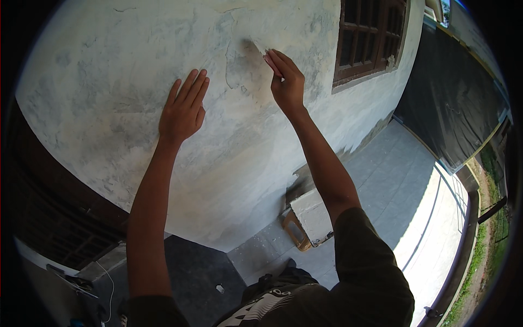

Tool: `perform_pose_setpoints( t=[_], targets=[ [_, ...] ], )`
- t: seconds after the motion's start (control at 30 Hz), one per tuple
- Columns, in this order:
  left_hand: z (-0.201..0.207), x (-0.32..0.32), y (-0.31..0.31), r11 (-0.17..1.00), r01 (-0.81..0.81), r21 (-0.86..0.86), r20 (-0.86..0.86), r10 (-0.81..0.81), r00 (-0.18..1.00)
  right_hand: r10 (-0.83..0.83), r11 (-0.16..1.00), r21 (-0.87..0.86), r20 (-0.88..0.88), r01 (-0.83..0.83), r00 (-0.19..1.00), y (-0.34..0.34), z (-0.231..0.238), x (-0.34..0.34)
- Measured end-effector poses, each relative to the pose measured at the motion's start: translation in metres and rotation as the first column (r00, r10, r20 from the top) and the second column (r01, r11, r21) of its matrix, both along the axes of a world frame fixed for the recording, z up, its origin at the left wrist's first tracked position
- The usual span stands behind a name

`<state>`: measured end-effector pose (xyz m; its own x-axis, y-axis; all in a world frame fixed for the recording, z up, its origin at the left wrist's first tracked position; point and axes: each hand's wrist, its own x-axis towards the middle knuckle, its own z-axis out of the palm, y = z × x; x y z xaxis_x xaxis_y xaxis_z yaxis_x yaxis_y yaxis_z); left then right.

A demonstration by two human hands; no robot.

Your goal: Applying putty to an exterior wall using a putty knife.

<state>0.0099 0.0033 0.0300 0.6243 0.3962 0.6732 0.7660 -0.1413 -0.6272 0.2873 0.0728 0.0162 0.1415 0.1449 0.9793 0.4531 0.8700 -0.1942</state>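
Observation:
My left hand point(183, 111) lies flat against the worn white wall point(201, 163), fingers stretched out, with nothing in it. Higher and to the right, my right hand point(289, 82) is closed round a small flat pinkish-red piece point(273, 64); most of it is hidden by the fingers, so its exact kind cannot be made out. Its far end is close to the wall, at the edge of a patch of peeling paint point(239, 60). A curled flake and a dark shadow show just left of the fingertips.
A brown wooden window point(370, 38) is set in the wall at the upper right. Below my right forearm, a tan plastic stool point(296, 231) stands on grey floor tiles point(376, 169) beside a white-topped block point(313, 215). A dark sheet point(452, 92) hangs at the far right.

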Motion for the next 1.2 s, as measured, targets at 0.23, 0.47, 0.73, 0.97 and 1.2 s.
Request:
perform_pose_setpoints(
  t=[0.23, 0.47, 0.73, 0.97, 1.2],
  targets=[
    [0.002, 0.001, -0.005, 1.000, -0.016, -0.018, 0.002, 0.016, 1.000, -0.070, 0.997, 0.045, 0.181, 0.063, 0.981, 0.018, 0.012, -0.005],
    [0.004, 0.002, -0.003, 1.000, -0.003, -0.008, 0.000, 0.003, 1.000, 0.045, 0.995, -0.098, 0.294, -0.016, 0.955, -0.018, -0.067, -0.026],
    [0.003, -0.003, -0.002, 1.000, 0.010, -0.012, 0.008, -0.009, 1.000, 0.264, 0.877, -0.374, -0.149, -0.301, 0.953, -0.036, -0.107, -0.006],
    [0.002, 0.007, -0.002, 1.000, -0.004, -0.012, 0.001, 0.004, 1.000, -0.275, 0.937, -0.187, 0.121, 0.294, 0.954, 0.002, -0.061, -0.079],
    [0.003, 0.003, -0.002, 1.000, 0.027, -0.016, 0.022, -0.027, 0.999, 0.479, 0.737, -0.637, 0.254, -0.227, 0.840, -0.109, -0.242, -0.112]
  ],
)
